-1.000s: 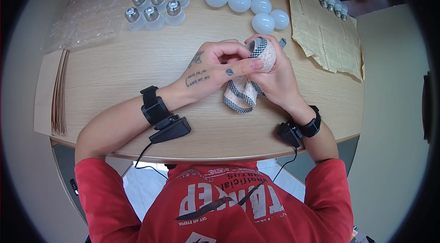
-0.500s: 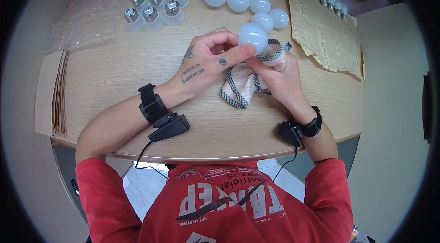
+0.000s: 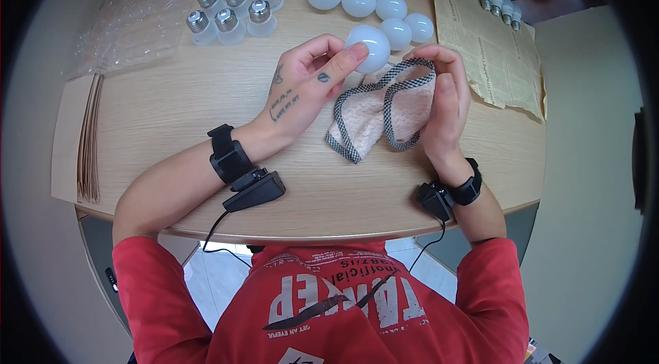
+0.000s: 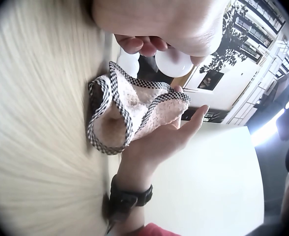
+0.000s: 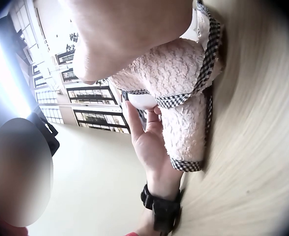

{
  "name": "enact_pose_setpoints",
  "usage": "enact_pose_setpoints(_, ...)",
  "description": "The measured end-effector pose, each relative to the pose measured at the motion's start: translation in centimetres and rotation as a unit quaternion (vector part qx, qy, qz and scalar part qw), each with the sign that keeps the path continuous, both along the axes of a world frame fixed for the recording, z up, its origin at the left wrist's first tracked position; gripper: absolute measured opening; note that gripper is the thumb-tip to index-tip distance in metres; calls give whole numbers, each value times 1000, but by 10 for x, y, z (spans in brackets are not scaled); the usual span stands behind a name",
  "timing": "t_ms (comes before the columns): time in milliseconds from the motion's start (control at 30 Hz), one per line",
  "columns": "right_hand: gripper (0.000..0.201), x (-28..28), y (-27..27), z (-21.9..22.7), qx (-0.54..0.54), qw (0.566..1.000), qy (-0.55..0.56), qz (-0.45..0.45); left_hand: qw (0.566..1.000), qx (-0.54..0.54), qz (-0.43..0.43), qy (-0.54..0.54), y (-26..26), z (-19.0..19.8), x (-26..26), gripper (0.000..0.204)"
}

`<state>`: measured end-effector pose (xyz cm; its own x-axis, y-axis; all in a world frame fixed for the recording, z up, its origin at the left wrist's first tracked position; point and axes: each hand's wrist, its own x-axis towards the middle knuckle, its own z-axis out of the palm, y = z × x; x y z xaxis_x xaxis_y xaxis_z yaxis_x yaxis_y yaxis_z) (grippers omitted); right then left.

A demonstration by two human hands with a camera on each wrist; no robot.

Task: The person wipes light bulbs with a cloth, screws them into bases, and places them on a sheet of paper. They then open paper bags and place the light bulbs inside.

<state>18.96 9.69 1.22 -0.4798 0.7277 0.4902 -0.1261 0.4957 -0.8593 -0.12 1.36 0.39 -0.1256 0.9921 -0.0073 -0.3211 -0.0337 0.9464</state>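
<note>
In the head view the left hand pinches a white round bulb between thumb and fingers, its base hidden by the hand. The right hand holds a pale pink cloth with black-and-white checked edging, which hangs in loose folds toward the table. The left wrist view shows the same cloth lying against the right hand, below the bulb. From the right wrist, the cloth partly covers the bulb, and the left hand is behind it.
Several bulbs stand in rows beyond the hands, close to the held one. Frosted bulbs with metal bases up are at the back left, near bubble wrap. Printed brown paper with small bulbs lies right; folded paper lies left.
The bulb has come out of the cloth and moved away from the body, pinched in the left hand. The cloth has opened out, and the right hand's fingers have loosened and spread.
</note>
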Motion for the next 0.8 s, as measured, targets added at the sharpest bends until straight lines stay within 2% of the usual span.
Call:
enact_pose_setpoints(100, 29, 7, 6, -3, 34, 996, -81, 12, 1000, 11, -2, 3, 1, -3, 0, 27)
enact_pose_setpoints(200, 31, 0, -2, 0, -13, 994, -111, -14, 1000, 26, -12, 11, 1, -4, 1, 26)
enact_pose_setpoints(267, 37, -11, -3, -8, -1, 999, -52, -4, 999, 33, -22, -3, 0, -1, 2, 26)
enact_pose_setpoints(300, 51, -12, -8, -2, -45, 997, -68, 5, 999, 37, -27, -10, 0, 0, 2, 25)
enact_pose_setpoints(400, 62, -12, -11, 1, -12, 989, -147, 3, 999, 15, -24, 31, 0, -1, 3, 23)
enact_pose_setpoints(500, 67, -15, -12, -2, 1, 986, -165, 11, 997, 9, -44, 57, 0, -1, 1, 22)
enact_pose_setpoints(600, 64, -14, -8, -7, 33, 981, -191, 8, 996, -3, -59, 71, 0, -3, 2, 22)
enact_pose_setpoints(800, 59, -12, -9, -10, -27, 983, -183, -3, 996, 1, -69, 56, 3, 4, -1, 22)
